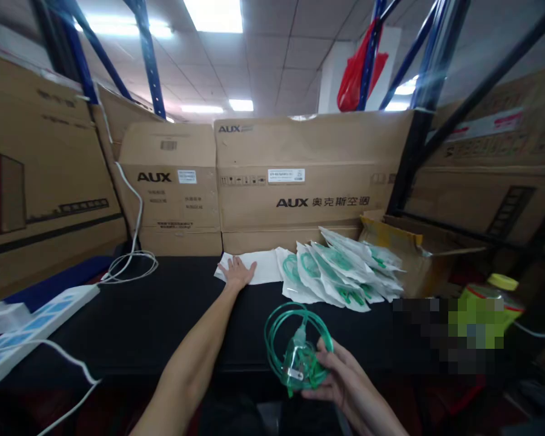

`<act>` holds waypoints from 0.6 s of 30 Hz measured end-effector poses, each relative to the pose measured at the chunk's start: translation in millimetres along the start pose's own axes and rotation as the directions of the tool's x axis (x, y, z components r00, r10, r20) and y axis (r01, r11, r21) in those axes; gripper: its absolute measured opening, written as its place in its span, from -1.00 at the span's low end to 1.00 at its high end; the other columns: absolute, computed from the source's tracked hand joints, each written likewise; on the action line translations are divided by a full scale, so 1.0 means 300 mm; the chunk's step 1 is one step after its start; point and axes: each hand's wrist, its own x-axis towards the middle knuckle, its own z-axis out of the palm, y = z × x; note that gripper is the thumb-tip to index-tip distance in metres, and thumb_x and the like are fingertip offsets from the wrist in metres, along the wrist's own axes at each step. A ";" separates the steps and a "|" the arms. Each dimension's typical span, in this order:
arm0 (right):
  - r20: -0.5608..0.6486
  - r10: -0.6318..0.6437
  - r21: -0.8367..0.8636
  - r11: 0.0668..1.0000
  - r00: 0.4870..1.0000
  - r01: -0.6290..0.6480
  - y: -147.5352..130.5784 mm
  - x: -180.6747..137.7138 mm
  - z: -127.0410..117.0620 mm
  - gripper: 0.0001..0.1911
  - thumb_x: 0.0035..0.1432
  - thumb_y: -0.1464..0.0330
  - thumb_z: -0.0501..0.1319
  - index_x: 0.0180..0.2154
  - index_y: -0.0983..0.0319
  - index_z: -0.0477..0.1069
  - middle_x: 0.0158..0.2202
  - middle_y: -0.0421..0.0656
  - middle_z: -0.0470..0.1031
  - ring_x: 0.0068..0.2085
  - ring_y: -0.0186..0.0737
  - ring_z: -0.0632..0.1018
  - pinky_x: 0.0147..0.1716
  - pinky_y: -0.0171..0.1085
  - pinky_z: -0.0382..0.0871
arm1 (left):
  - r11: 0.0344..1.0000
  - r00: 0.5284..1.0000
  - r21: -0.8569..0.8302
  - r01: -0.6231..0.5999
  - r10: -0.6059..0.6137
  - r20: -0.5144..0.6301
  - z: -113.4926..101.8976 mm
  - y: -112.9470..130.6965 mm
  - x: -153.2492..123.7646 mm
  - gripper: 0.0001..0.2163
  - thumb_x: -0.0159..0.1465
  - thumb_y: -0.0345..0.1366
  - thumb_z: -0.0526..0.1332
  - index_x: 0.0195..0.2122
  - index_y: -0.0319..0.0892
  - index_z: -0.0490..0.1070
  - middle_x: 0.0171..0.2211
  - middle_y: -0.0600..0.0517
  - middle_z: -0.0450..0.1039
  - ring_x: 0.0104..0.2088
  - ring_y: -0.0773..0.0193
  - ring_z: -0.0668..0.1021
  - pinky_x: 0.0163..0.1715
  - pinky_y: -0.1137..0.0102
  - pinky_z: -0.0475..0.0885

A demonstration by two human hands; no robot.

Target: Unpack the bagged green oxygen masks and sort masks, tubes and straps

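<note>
My right hand (333, 370) grips a clear green oxygen mask (297, 363) together with its coiled green tubing (272, 327), above the front edge of the black table. Farther forward, my left hand (236, 274) lies with fingers spread on a white pouch (266, 267), which is flat on the table near the back. Right of that pouch, several white-and-clear packets (340, 266) with green masks and tubing inside overlap in a pile.
A power strip (40, 330) with white cables lies at the left. Behind the table stand brown cardboard panels (295, 175). To the right are an open carton (395, 242) and a yellow-capped bottle (497, 297). Blue rack posts (149, 60) rise at the back.
</note>
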 end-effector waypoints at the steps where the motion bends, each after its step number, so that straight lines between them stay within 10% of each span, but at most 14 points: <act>1: 0.008 0.015 -0.004 1.000 1.000 -0.015 0.009 0.009 0.006 -0.47 -0.07 0.19 0.54 -0.20 0.20 0.30 -0.38 -0.20 0.62 -0.37 -0.03 0.71 -0.39 -0.13 0.67 | 0.999 0.999 -0.040 -0.034 0.033 -0.024 -0.020 0.009 -0.012 -0.26 0.37 0.09 -0.07 0.42 -0.37 0.09 0.44 -0.36 0.00 0.46 -0.24 0.02 0.36 -0.22 -0.30; 5: 0.041 0.035 -0.020 0.999 0.999 -0.034 0.022 0.044 0.040 -0.44 -0.11 0.19 0.54 -0.22 0.19 0.25 -0.37 -0.15 0.64 -0.35 0.05 0.73 -0.37 -0.14 0.66 | 0.960 0.975 -0.195 -0.200 0.175 -0.138 -0.116 0.034 -0.098 -0.42 0.45 -0.07 -0.12 0.37 -0.31 0.21 0.42 -0.27 0.11 0.46 -0.07 0.09 0.40 -0.10 -0.27; 10: 0.142 -0.017 -0.073 0.997 0.990 0.027 -0.018 0.084 0.108 -0.58 0.00 0.26 0.44 -0.26 0.19 0.23 -0.39 -0.21 0.60 -0.33 0.02 0.73 -0.33 -0.15 0.66 | 0.840 0.926 -0.390 -0.376 0.325 -0.193 -0.216 -0.021 -0.342 -0.43 0.50 -0.01 -0.23 0.14 -0.17 0.48 0.17 -0.10 0.51 0.20 0.11 0.49 0.28 0.24 0.25; 18: 0.208 -0.015 -0.244 0.967 0.978 0.067 0.017 0.231 0.220 -0.64 0.05 0.27 0.40 -0.25 0.20 0.26 -0.48 -0.26 0.53 -0.44 -0.11 0.70 -0.26 -0.07 0.66 | 0.670 0.947 -0.698 -0.254 0.320 -0.037 -0.205 -0.123 -0.619 -0.54 0.38 0.08 0.09 -0.05 -0.12 0.65 -0.16 -0.01 0.67 -0.15 0.07 0.62 -0.10 0.33 0.45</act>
